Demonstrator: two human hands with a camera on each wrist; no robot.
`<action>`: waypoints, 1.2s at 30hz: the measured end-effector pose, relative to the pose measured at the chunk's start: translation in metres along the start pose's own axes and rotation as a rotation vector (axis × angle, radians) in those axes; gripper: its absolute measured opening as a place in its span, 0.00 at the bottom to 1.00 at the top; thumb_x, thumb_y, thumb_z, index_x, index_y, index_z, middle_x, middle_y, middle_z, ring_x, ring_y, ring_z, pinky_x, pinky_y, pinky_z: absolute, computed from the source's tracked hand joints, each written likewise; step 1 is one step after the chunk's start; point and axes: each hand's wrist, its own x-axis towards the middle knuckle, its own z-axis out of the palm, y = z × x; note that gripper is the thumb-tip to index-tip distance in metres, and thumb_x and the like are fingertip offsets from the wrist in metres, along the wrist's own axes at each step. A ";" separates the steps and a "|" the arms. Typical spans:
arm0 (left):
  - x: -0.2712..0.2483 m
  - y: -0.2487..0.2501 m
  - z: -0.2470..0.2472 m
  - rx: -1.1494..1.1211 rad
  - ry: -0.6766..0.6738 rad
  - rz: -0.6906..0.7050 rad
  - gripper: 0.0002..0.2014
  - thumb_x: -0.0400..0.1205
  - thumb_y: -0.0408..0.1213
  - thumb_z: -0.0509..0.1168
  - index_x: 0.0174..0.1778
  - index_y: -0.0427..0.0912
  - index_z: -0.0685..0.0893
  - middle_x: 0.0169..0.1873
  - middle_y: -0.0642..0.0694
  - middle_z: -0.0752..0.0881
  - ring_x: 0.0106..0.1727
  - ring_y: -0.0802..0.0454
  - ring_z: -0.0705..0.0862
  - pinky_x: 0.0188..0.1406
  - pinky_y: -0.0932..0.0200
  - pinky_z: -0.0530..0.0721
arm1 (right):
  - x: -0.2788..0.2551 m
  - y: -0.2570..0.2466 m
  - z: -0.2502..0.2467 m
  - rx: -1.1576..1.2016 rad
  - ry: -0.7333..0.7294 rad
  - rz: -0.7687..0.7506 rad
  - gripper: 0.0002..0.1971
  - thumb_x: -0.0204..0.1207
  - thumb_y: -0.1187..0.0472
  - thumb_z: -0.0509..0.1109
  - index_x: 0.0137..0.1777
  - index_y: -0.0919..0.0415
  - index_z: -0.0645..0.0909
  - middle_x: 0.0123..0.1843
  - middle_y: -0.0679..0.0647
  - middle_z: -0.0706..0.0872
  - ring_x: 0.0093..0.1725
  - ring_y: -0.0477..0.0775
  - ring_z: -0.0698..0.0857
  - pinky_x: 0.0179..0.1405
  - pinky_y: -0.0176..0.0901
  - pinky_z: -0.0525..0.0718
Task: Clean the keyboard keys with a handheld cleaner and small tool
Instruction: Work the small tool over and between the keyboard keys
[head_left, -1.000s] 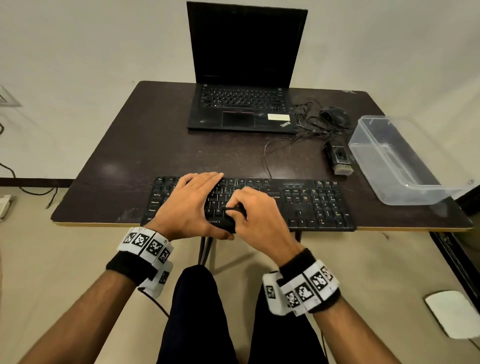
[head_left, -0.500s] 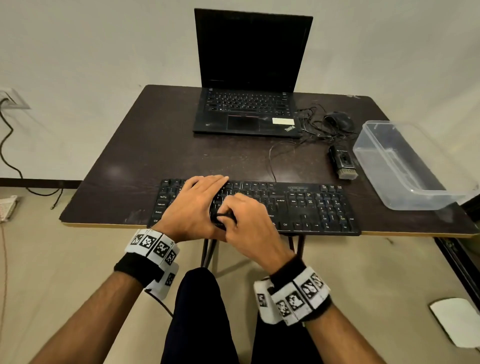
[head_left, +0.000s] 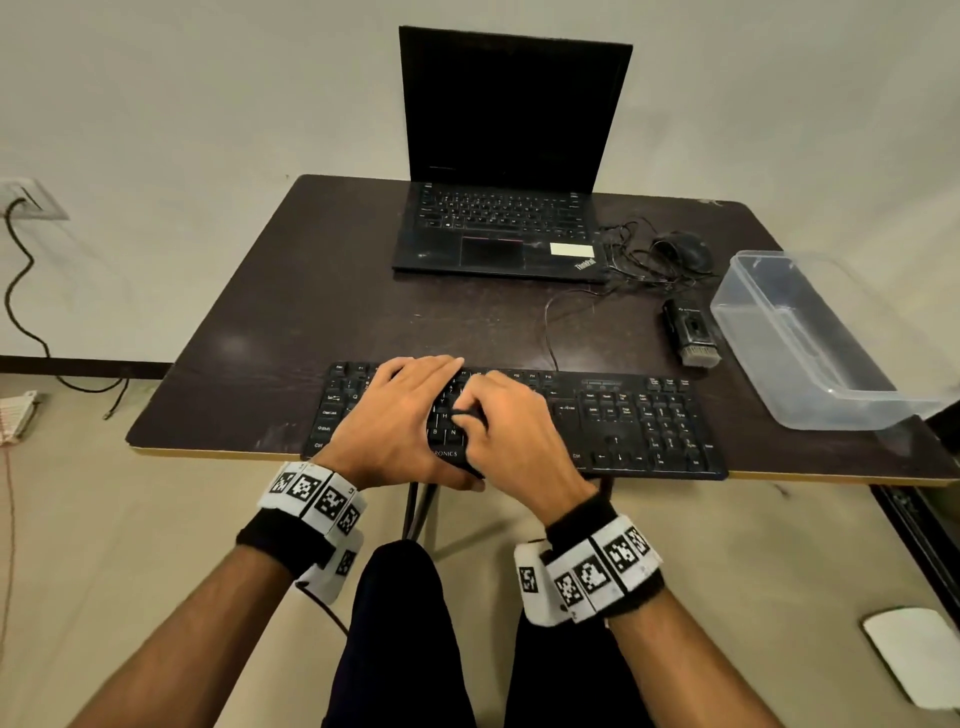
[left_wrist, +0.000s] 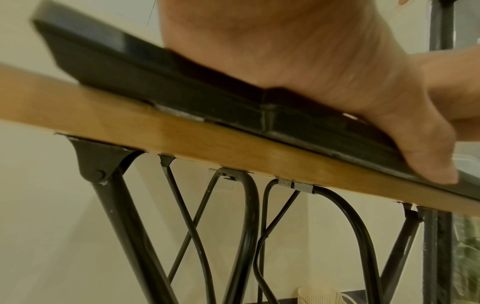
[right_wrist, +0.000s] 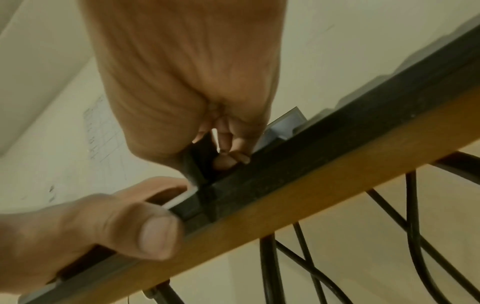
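Observation:
A black keyboard (head_left: 623, 415) lies along the table's front edge. My left hand (head_left: 400, 415) rests flat on its left half with the fingers stretched over the keys; the thumb (right_wrist: 150, 236) lies against the keyboard's front edge (left_wrist: 155, 82). My right hand (head_left: 509, 431) is just beside it, fingers curled, pinching a small black tool (head_left: 467, 414) whose end is down among the middle letter keys. In the right wrist view the tool (right_wrist: 197, 164) sticks out below the curled fingers (right_wrist: 228, 144). The black handheld cleaner (head_left: 693, 332) lies on the table to the back right, untouched.
An open black laptop (head_left: 498, 228) stands at the back of the dark table (head_left: 291, 322). A mouse (head_left: 683, 249) with tangled cable sits right of it. A clear plastic box (head_left: 810, 338) lies at the right edge. Black metal legs (left_wrist: 124, 226) are under the table.
My right hand has slid the tool from near the keyboard's front edge up into the middle key rows, closer to my left fingers. The left hand stays on the keys.

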 end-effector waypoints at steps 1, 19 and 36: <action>0.000 0.000 0.000 -0.001 -0.003 -0.001 0.70 0.57 0.84 0.70 0.88 0.39 0.67 0.85 0.48 0.73 0.86 0.52 0.68 0.90 0.51 0.55 | 0.000 0.000 -0.001 0.004 -0.006 -0.004 0.11 0.81 0.64 0.74 0.43 0.49 0.77 0.49 0.48 0.84 0.50 0.53 0.84 0.54 0.49 0.81; 0.001 -0.001 -0.003 0.000 -0.027 -0.010 0.72 0.55 0.87 0.69 0.90 0.43 0.63 0.86 0.51 0.69 0.87 0.55 0.64 0.90 0.56 0.47 | -0.010 0.036 -0.041 -0.112 0.075 0.249 0.08 0.83 0.62 0.77 0.44 0.50 0.83 0.48 0.44 0.87 0.49 0.48 0.85 0.49 0.41 0.74; 0.003 -0.002 0.000 0.027 -0.029 -0.008 0.74 0.55 0.90 0.65 0.90 0.42 0.63 0.87 0.50 0.69 0.88 0.53 0.65 0.91 0.48 0.52 | -0.011 0.030 -0.054 -0.122 0.069 0.377 0.06 0.82 0.62 0.76 0.45 0.50 0.86 0.46 0.48 0.88 0.50 0.54 0.87 0.49 0.44 0.77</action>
